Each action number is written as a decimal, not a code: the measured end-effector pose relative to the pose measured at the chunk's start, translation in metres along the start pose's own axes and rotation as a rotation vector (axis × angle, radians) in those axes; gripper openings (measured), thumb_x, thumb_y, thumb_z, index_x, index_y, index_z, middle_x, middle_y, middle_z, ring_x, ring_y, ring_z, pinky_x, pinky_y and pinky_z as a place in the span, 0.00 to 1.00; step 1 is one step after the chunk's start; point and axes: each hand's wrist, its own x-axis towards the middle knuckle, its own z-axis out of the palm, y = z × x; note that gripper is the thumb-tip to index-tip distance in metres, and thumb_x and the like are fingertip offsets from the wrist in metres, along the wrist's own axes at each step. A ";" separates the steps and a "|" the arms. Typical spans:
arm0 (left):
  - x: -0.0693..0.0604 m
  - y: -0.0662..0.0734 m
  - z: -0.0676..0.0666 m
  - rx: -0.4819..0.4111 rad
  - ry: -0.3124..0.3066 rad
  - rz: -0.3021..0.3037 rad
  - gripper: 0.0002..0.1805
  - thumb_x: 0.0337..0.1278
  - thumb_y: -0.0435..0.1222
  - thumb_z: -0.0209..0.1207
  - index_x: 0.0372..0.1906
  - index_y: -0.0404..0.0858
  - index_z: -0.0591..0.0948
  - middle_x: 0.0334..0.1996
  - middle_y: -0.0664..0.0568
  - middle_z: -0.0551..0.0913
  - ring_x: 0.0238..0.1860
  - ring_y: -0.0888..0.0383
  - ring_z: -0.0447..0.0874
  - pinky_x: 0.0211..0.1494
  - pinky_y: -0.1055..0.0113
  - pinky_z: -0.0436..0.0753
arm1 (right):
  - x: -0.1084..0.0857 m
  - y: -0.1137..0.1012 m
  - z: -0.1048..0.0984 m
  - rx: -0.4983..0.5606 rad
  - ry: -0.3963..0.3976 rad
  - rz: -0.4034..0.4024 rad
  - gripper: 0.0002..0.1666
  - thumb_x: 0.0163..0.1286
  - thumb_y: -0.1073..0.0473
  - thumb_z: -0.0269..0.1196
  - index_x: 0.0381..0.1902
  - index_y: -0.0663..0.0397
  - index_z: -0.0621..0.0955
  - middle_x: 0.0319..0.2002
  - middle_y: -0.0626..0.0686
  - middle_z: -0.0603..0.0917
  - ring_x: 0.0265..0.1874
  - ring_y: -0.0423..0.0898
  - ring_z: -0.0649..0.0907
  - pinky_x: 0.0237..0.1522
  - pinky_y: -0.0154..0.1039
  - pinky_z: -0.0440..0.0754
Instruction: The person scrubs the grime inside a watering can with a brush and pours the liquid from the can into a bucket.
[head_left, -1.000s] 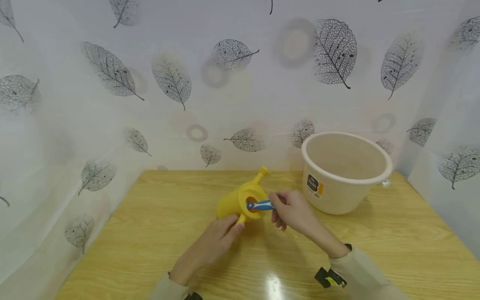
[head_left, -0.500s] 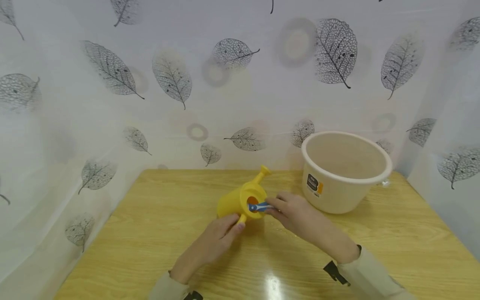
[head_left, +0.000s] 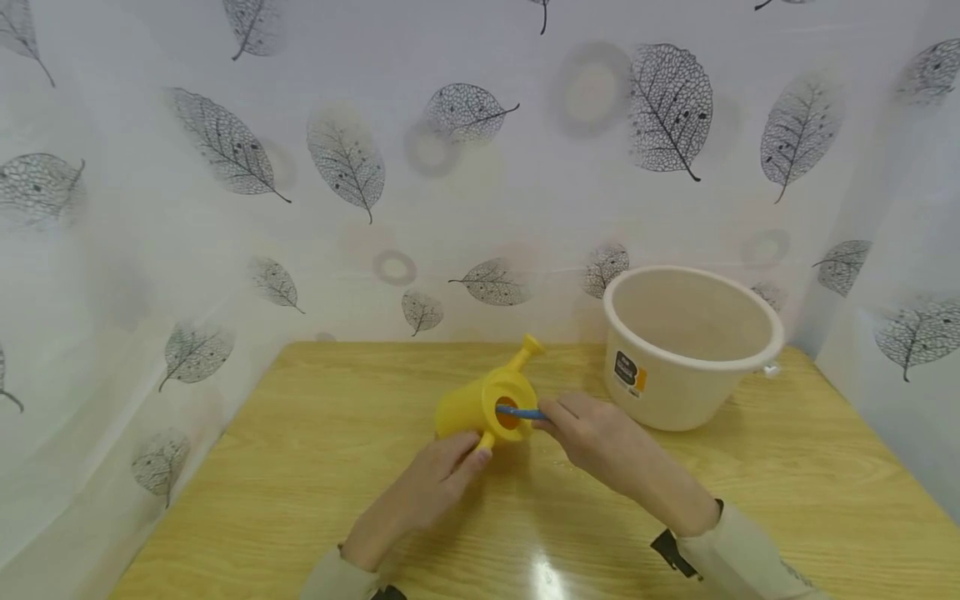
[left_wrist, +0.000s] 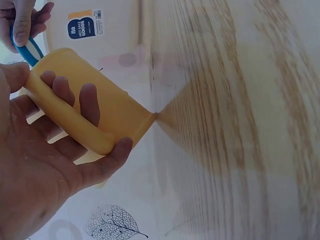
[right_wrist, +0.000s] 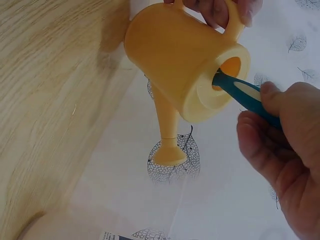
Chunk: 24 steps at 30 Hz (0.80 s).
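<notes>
A yellow watering can (head_left: pixel 463 408) is tilted on the wooden table, its round opening facing the right hand. My left hand (head_left: pixel 427 487) grips its handle; in the left wrist view the fingers of the left hand (left_wrist: pixel 50 150) curl round that handle (left_wrist: pixel 65 117). Between thumb and fingers my right hand (head_left: pixel 611 446) pinches a blue-and-white handled tool (head_left: pixel 525 413). The far end of this tool (right_wrist: pixel 245 95) is inside the can's opening and hidden there. In the right wrist view the can's spout (right_wrist: pixel 167 117) points away from the right hand (right_wrist: pixel 295 135).
A large cream bucket (head_left: pixel 667 392) with a label stands at the table's back right, beyond the right hand. Small wet-looking spots lie on the table (head_left: pixel 337 433) near the can. A white leaf-patterned sheet (head_left: pixel 480 200) hangs behind and at both sides.
My right hand has moved slightly, first leftward toward the can, and has turned the blue handle, whose narrow side now shows. The left hand and the can have stayed nearly still.
</notes>
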 end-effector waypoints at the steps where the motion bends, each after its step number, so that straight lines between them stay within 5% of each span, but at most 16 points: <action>1: 0.000 0.000 0.000 -0.002 0.002 0.000 0.17 0.82 0.51 0.43 0.35 0.49 0.74 0.26 0.64 0.69 0.27 0.68 0.67 0.34 0.71 0.74 | 0.000 0.000 0.000 -0.007 0.019 -0.007 0.23 0.86 0.50 0.42 0.37 0.57 0.77 0.24 0.46 0.74 0.20 0.37 0.72 0.21 0.25 0.73; 11: 0.000 0.000 -0.001 -0.020 -0.006 -0.011 0.17 0.82 0.51 0.43 0.35 0.50 0.73 0.24 0.64 0.68 0.27 0.68 0.66 0.34 0.72 0.73 | -0.001 -0.005 -0.005 0.017 0.114 -0.042 0.21 0.85 0.52 0.47 0.40 0.58 0.80 0.25 0.46 0.78 0.22 0.38 0.77 0.23 0.24 0.76; 24: 0.002 -0.001 0.001 0.006 0.020 0.026 0.16 0.82 0.49 0.45 0.35 0.48 0.74 0.25 0.64 0.69 0.28 0.68 0.67 0.35 0.72 0.74 | 0.004 -0.004 0.005 -0.014 0.115 -0.020 0.21 0.85 0.52 0.46 0.38 0.58 0.80 0.26 0.47 0.80 0.22 0.38 0.78 0.22 0.26 0.77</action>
